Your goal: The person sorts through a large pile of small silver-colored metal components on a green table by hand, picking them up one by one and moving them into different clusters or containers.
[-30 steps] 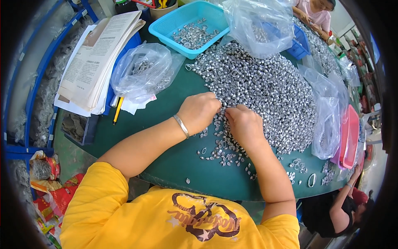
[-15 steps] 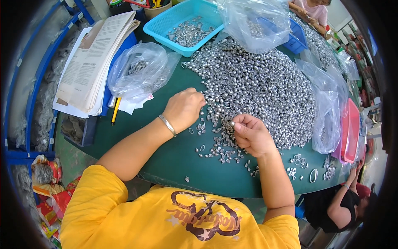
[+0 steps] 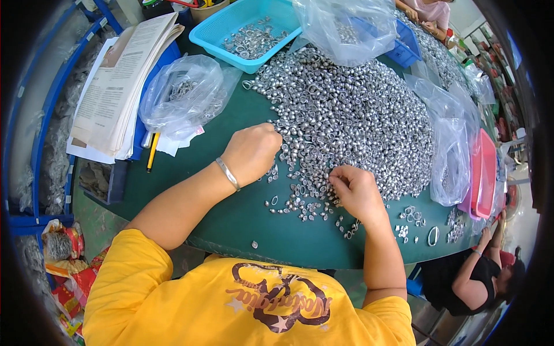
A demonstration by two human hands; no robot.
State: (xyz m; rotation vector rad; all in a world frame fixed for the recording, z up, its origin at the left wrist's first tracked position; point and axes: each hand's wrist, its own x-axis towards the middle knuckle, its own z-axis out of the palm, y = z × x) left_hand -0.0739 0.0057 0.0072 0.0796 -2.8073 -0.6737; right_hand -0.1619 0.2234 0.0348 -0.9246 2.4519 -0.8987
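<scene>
One green table (image 3: 294,245), and spread across it, a great metal pile (image 3: 369,124)! At its far side, a slack bag (image 3: 346,37), perhaps prone to spilling with a knock. Now to the left hand (image 3: 254,150), curled tight against the pile's left edge, contents hidden, impossible to tell. Over to the right hand (image 3: 355,187), low at the near edge, thumb and forefinger almost together, any catch too small to make out. Just below, loose bits (image 3: 309,209), likely to mix into the pile after one careless sweep. Last, a stray piece (image 3: 254,244) near the rim, at risk of dropping under a brushing forearm (image 3: 187,196).
</scene>
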